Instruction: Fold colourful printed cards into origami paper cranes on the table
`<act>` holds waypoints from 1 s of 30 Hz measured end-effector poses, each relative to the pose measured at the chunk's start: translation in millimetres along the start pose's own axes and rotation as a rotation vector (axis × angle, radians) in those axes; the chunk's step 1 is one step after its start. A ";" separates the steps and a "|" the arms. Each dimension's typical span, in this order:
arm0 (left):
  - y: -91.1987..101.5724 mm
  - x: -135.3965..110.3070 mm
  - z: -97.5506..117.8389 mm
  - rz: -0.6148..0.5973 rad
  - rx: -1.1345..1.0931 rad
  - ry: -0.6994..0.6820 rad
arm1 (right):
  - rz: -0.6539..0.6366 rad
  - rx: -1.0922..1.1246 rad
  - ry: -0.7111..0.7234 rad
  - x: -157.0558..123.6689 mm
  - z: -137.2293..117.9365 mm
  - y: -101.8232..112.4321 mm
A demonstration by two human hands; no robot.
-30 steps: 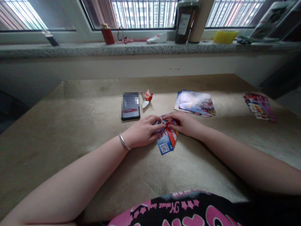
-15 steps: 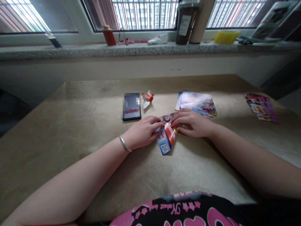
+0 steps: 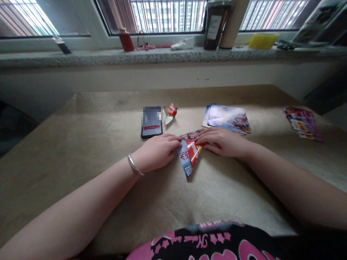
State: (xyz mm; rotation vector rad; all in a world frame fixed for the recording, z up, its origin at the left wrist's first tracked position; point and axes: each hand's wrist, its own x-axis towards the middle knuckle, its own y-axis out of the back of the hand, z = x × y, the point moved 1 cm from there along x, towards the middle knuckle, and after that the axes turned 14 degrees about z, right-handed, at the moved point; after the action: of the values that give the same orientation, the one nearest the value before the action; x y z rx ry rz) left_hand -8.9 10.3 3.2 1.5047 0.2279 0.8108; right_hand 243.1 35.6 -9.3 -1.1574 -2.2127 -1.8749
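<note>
A partly folded sheet of glossy printed paper [image 3: 187,159] lies on the table before me, blue and red with a QR code near its pointed lower end. My left hand [image 3: 158,151], wearing a silver bangle [image 3: 134,165], has its fingers closed at the paper's upper left edge. From the other side, my right hand [image 3: 223,141] grips the upper right edge, fingers pressed together over it. Its fingers hide part of the paper. Beyond the left hand stand a small folded paper crane [image 3: 170,113] in red and white and a phone [image 3: 151,122] lying face up.
Printed sheets [image 3: 227,117] lie stacked beyond my right hand. Another fanned pile of colourful paper [image 3: 303,124] is near the table's right edge. On the stone windowsill [image 3: 162,56] stand a red lighter-like object [image 3: 126,40], a dark jar [image 3: 215,27] and a yellow block [image 3: 262,42].
My left hand has slid left, towards the paper's edge, uncovering more of its blue side. The paper's left flap now spreads wider and its lower end looks more pointed. The right hand has barely moved.
</note>
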 end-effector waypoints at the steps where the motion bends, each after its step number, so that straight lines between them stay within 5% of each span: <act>1: -0.1 -1.8 2.2 0.006 0.042 0.027 | 0.005 -0.018 0.002 0.2 -0.8 -1.1; 11: -10.4 -16.3 6.2 0.154 0.054 0.077 | 0.066 -0.263 -0.039 6.4 -18.8 -1.1; 30: 0.4 -18.3 -2.0 0.108 0.028 -0.084 | 0.146 -0.138 0.005 2.5 -19.3 -13.6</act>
State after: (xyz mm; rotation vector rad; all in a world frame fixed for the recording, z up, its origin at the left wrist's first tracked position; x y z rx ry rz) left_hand -23.5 0.8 -3.0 1.5841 0.0962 0.8312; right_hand 225.7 20.3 -14.2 -1.2942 -1.9634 -1.9932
